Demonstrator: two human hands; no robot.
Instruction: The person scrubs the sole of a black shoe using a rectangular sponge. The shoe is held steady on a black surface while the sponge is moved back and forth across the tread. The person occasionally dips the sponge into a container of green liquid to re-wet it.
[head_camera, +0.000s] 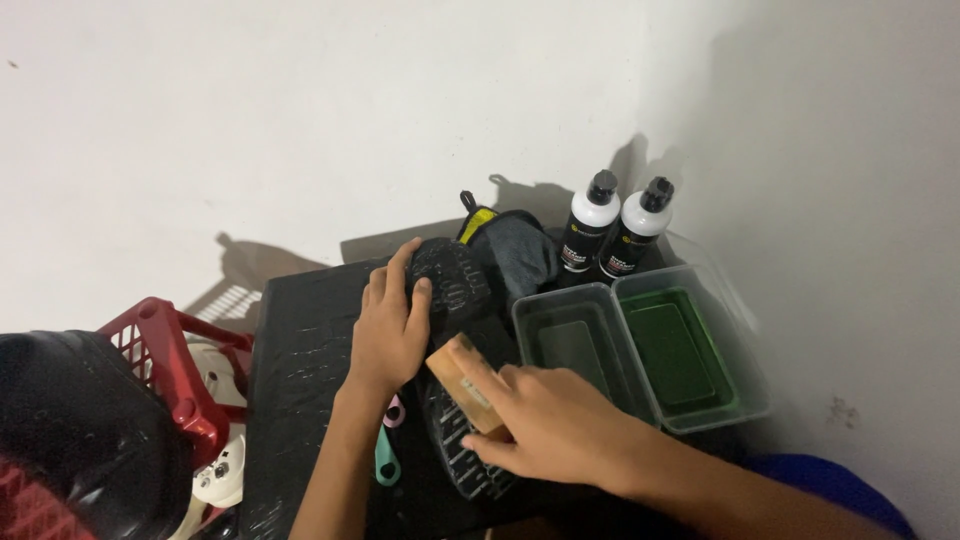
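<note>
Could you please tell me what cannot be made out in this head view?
- Shoe: middle hidden by left hand and right hand.
- Wooden brush: bristles hidden, facing down.
- Mint tool: top covered by the left forearm.
- Red basket: cut off at left edge.

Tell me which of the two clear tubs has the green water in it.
The right-hand tub, nearer the wall; the left tub beside it looks dark, not bright green.

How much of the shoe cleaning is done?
Set out already: two bottles and two tubs with liquid. In hand: the left hand steadies the black shoe, sole up, while the right hand presses a wooden brush on it. How clean the sole is cannot be told.
</note>
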